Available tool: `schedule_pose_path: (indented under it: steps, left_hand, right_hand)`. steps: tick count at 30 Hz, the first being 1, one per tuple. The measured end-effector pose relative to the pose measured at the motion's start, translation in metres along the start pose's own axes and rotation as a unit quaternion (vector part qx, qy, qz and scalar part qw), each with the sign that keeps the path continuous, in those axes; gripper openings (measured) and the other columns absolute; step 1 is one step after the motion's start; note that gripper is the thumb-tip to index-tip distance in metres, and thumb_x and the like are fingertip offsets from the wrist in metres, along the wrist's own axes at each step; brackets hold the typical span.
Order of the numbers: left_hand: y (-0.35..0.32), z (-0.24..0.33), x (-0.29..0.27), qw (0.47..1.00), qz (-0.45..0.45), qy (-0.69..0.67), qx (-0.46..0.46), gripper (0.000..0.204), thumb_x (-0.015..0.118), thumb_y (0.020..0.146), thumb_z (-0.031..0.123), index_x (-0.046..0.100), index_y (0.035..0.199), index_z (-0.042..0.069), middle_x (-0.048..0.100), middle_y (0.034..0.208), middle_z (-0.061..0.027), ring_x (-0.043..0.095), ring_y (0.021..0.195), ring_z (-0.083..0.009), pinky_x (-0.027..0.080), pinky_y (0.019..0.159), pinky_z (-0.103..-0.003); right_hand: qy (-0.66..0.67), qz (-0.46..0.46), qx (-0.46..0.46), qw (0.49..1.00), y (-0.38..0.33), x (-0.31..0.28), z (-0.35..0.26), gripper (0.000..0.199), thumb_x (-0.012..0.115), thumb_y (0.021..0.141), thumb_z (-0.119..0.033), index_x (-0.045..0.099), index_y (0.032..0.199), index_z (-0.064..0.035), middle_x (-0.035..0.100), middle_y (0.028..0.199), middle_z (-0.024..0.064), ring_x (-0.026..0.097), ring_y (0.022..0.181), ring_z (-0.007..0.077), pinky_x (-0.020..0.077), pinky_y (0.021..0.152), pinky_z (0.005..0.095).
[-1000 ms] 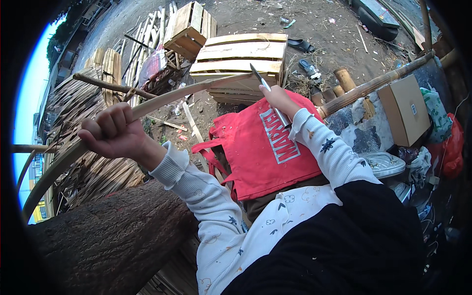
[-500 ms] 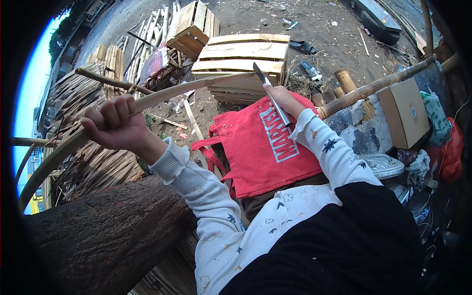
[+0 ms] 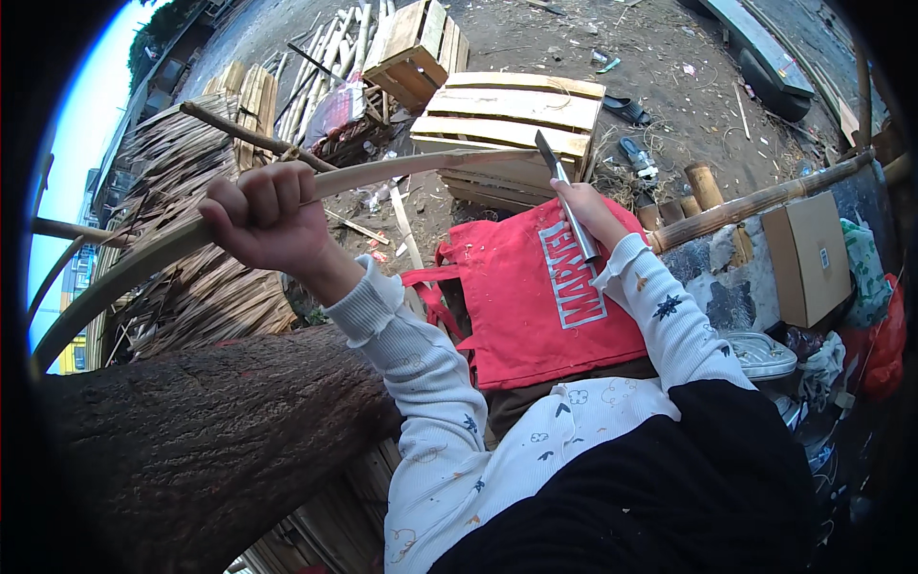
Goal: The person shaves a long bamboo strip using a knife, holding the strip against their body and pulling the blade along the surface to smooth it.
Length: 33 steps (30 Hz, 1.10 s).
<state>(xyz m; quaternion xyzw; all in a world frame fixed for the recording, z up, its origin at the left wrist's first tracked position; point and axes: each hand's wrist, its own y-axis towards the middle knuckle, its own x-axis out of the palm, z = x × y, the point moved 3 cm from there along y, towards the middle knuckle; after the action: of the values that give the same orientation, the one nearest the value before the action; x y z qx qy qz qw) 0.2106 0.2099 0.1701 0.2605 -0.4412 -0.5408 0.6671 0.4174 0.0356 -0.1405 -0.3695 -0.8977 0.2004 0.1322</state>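
Your left fingers [image 3: 273,188] clench the pale strip [image 3: 406,165], which arches across to the knife [image 3: 580,236] your right fingers [image 3: 580,198] grip, looking light, springy, best held well behind its tip.

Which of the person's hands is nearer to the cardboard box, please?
The right hand. It holds a knife to the left of the cardboard box; the left hand, gripping a pale strip, is much farther left.
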Motion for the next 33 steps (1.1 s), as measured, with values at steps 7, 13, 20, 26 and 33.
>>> schedule_pose_path:
  steps: [7,13,20,26,33]
  left_hand:
    - [0.0,0.0,0.003,0.999,-0.007,0.045,0.006,0.039,0.037,0.093,0.034,0.026,0.058,0.019,0.019,0.044,0.0071,0.013,0.04,-0.0059,0.012,0.04,-0.024]
    - [0.005,0.002,0.0,0.999,-0.038,0.029,0.011,0.039,0.036,0.093,0.033,0.027,0.059,0.016,0.027,0.051,0.0035,0.021,0.045,-0.0076,0.018,0.04,-0.024]
    - [0.01,0.0,0.0,0.998,0.017,0.061,0.002,0.041,0.044,0.086,0.047,0.042,0.067,0.011,0.038,0.068,-0.003,0.037,0.06,-0.0146,0.034,0.047,-0.021]
    - [0.005,-0.006,-0.006,0.997,-0.075,-0.009,-0.007,0.065,0.026,0.081,0.068,0.04,0.056,0.01,0.038,0.047,-0.0019,0.036,0.037,-0.0119,0.029,0.032,-0.02]
    - [-0.001,-0.009,-0.009,1.0,0.002,0.027,-0.012,0.064,0.024,0.076,0.073,0.03,0.044,0.018,0.026,0.035,0.0063,0.021,0.028,-0.004,0.016,0.03,-0.018]
  right_hand:
    - [-0.027,0.009,-0.004,1.0,-0.006,0.002,-0.003,0.04,0.051,0.084,-0.039,0.045,0.06,-0.0064,0.048,0.05,0.0045,0.047,0.035,0.0129,0.04,0.033,0.0262]
    - [-0.01,0.0,-0.011,1.0,-0.005,0.002,-0.004,0.039,0.051,0.084,-0.038,0.045,0.062,-0.0065,0.047,0.05,0.0041,0.047,0.035,0.0125,0.0399,0.033,0.0257]
    - [-0.004,0.011,0.009,1.0,-0.006,0.003,-0.007,0.037,0.051,0.084,-0.038,0.046,0.066,-0.0052,0.049,0.052,0.0046,0.047,0.036,0.0126,0.0401,0.033,0.0255]
    - [0.009,-0.001,0.011,1.0,-0.004,0.002,-0.003,0.037,0.052,0.084,-0.038,0.047,0.069,-0.0044,0.049,0.052,0.0046,0.047,0.035,0.0128,0.0408,0.033,0.0257]
    - [0.017,0.004,0.027,0.999,-0.004,-0.002,0.0,0.037,0.051,0.085,-0.038,0.047,0.069,-0.0045,0.049,0.052,0.0049,0.048,0.035,0.0132,0.0417,0.033,0.0261]
